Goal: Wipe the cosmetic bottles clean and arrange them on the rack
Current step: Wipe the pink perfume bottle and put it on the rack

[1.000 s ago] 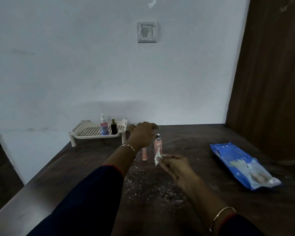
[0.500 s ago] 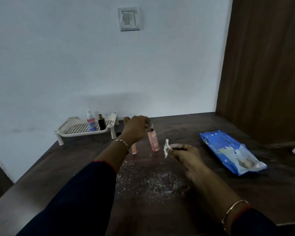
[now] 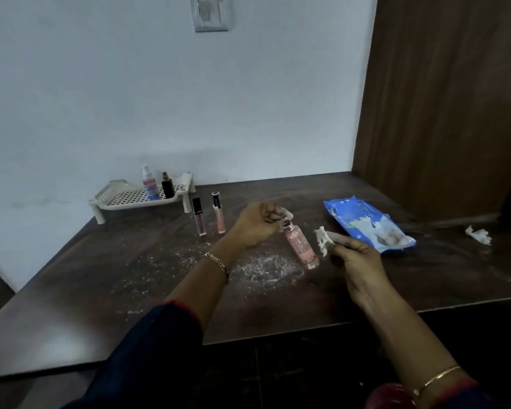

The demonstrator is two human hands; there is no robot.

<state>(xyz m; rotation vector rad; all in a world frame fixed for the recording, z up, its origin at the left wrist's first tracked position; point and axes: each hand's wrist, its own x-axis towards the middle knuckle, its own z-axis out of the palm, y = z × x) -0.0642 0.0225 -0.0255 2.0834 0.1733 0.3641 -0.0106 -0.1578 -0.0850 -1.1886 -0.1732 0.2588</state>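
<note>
From the head camera: the left hand (image 3: 260,224) has its fingers curled round the cap of a pink bottle (image 3: 301,246) and holds it tilted near the middle of the dark surface (image 3: 71,290). Whether its base touches the surface I cannot tell. Just beside it, the right hand (image 3: 357,261) pinches a crumpled white wipe (image 3: 322,236) between thumb and fingertips.

A white rack (image 3: 121,197) stands at the far left corner. On it, upright and side by side, are a spray bottle (image 3: 150,187) and a black bottle (image 3: 167,185). Two gloss tubes (image 3: 199,216) (image 3: 219,212) stand on the surface just in front of the rack.

A blue wipe packet (image 3: 366,225) lies toward the right edge, with a used tissue (image 3: 478,234) beyond it. White dust (image 3: 266,270) speckles the middle.
</note>
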